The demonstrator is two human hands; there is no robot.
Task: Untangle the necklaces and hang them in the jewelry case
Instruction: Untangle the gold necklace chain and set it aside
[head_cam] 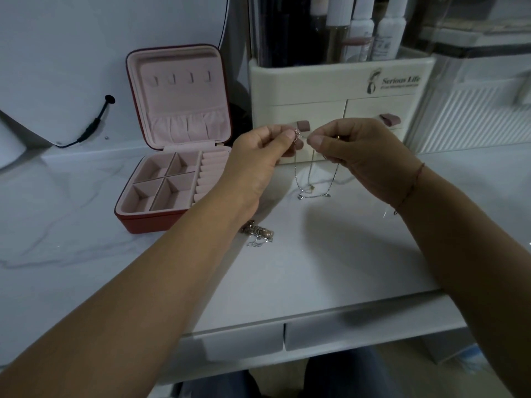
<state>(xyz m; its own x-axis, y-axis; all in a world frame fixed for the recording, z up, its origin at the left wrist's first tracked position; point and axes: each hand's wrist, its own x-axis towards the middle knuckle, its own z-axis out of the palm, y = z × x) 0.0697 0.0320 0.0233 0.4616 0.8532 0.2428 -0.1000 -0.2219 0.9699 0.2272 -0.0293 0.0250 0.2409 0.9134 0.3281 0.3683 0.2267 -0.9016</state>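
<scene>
Head camera: my left hand [258, 152] and right hand [356, 153] each pinch the knotted necklaces [304, 186], whose loops hang toward the table [316, 259]. Untangling is under way; next I must tease one free for the hooks [181, 79] in the open case [135, 222]

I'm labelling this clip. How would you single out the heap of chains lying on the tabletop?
Find the open, pink-lined red jewelry case on the white marbled tabletop. Off its front right corner lies a tangled heap of gold and silver chains. Unlike the thin silver necklaces in the left hand and right hand, it lies unheld.
</scene>
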